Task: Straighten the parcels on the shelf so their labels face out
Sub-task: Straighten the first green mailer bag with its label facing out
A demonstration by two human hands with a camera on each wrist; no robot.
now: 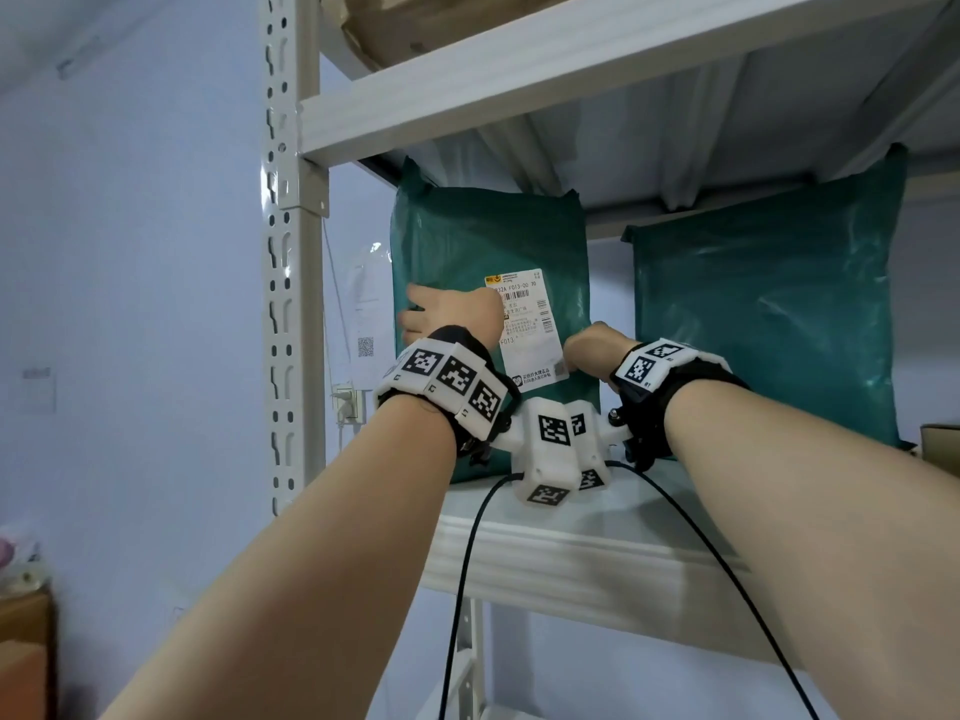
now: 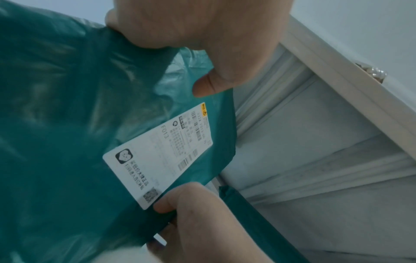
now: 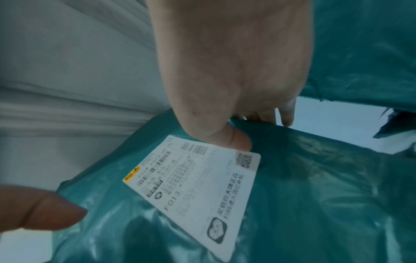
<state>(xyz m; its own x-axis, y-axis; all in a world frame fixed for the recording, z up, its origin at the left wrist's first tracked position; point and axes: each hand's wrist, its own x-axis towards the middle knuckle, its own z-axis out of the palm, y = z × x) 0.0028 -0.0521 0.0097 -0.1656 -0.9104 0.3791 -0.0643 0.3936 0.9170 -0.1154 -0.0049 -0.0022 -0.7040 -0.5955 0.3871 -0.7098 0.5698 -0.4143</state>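
Head view, lower centre: the left hand [image 1: 447,317] and right hand [image 1: 592,350] each clamp a side edge of the green parcel [image 1: 488,241], thumbs over the front, standing it upright on the shelf [image 1: 571,543]. Its label [image 1: 530,330] already faces out, so this step looks nearly done. Farther right, the second green parcel [image 1: 769,324] shows no label; turning it likely comes next.

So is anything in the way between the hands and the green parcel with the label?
No, nothing visible. Both hands already hold it: the left hand grips its left edge, the right hand its right edge. The parcel stands on the shelf, label facing out.
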